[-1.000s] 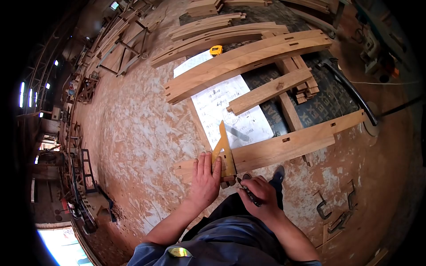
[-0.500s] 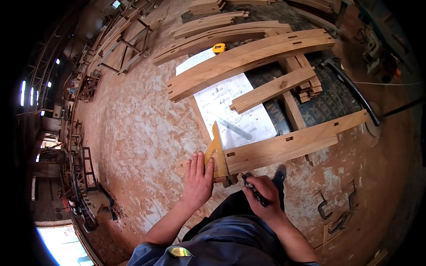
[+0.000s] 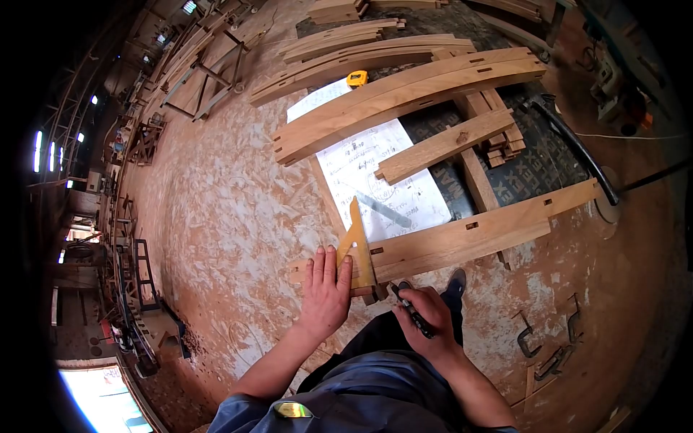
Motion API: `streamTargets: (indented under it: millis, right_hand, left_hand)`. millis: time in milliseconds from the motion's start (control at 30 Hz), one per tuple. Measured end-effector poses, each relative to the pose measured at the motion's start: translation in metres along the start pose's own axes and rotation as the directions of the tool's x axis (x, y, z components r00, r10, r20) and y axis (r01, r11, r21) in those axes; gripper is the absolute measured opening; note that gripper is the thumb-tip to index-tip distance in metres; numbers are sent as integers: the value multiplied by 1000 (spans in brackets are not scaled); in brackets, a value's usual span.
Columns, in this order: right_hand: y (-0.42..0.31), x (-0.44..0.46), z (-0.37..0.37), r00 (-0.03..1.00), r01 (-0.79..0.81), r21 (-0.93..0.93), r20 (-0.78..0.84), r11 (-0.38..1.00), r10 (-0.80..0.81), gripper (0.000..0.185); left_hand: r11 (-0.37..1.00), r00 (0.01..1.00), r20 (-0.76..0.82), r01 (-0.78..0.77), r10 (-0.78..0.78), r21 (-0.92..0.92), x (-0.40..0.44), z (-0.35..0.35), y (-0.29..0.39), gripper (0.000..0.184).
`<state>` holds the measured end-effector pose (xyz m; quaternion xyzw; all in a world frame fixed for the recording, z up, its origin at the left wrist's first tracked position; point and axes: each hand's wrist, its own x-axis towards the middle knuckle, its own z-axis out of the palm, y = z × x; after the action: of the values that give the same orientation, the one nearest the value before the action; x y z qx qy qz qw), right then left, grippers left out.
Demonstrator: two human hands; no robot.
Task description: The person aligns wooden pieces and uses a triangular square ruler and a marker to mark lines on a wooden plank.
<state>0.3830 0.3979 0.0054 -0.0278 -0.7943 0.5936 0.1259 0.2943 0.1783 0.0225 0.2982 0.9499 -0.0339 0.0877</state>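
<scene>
My left hand (image 3: 326, 292) lies with its fingers stretched out over a yellow triangular set square (image 3: 358, 249), pressing it against a wooden board (image 3: 447, 244). The square's upright edge sits just left of a mortise in the board, and its tip reaches over a paper sheet. Closed around a dark pen (image 3: 413, 312), my right hand (image 3: 430, 317) is beside the near edge of the board. The pen's tip points toward the foot of the square; whether it touches wood I cannot tell.
A paper with handwriting (image 3: 390, 155) lies under a curved mortised beam (image 3: 411, 94) and a short wooden piece (image 3: 444, 146). A yellow tape measure (image 3: 356, 79) rests beyond the beam. Clamps (image 3: 552, 361) lie on the floor at right, near a black bent bar (image 3: 577, 148).
The set square has slid slightly right along the board, with my left hand on it. My right hand and the pen have shifted a little left, closer to the square.
</scene>
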Motion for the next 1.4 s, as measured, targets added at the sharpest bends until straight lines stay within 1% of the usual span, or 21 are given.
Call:
streamTargets:
  millis: [200, 567, 800, 1000, 1100, 1300, 1400]
  right_hand:
    - [1, -1, 2, 1000, 2, 10, -15, 1000, -2, 30]
    - [1, -1, 3, 1000, -16, 10, -16, 1000, 17, 30]
    - [3, -1, 5, 1000, 1, 11, -23, 1000, -1, 31]
    - [4, -2, 7, 1000, -1, 6, -24, 1000, 1, 32]
    - [3, -1, 7, 1000, -8, 7, -20, 1000, 8, 32]
    - [3, 0, 7, 1000, -10, 10, -16, 1000, 10, 31]
    - [1, 1, 7, 1000, -15, 8, -12, 1000, 15, 31]
  left_hand:
    - [1000, 1000, -30, -7, 7, -1, -1, 4, -1, 63]
    - [1000, 999, -30, -10, 10, 1, 0, 6, -2, 63]
    - [1000, 1000, -24, -8, 8, -10, 0, 3, -1, 63]
    - [1000, 1000, -27, -8, 7, -26, 0, 2, -1, 64]
    - [998, 998, -44, -46, 48, 31, 0, 4, -3, 71]
    - [998, 998, -47, -41, 43, 37, 0, 5, -3, 68]
    - [1000, 1000, -19, -8, 7, -4, 1, 1, 1, 61]
